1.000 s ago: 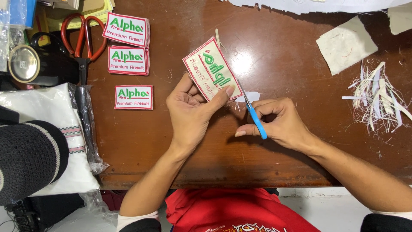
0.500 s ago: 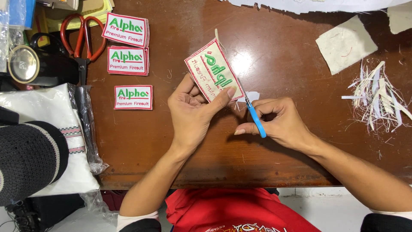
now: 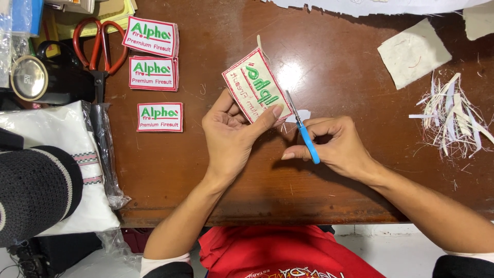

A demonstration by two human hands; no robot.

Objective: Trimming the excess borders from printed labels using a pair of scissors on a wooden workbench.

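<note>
From the head camera, a cloth patch [image 3: 256, 86] with red edges and green letters is held up over the brown table [image 3: 216, 170]. It is pinched by the left hand [image 3: 231, 135], thumb on top. Small blue scissors [image 3: 303, 135] are gripped in the closed right hand [image 3: 337, 146], with the blades touching the patch's right edge. Three more patches [image 3: 153, 72] are laid to the left, near big red scissors [image 3: 98, 49]. White scraps [image 3: 455, 116] are piled far right.

A sewing workshop: embroidered patches [image 3: 153, 36], red-handled scissors [image 3: 98, 49], fabric trimmings [image 3: 455, 116].
</note>
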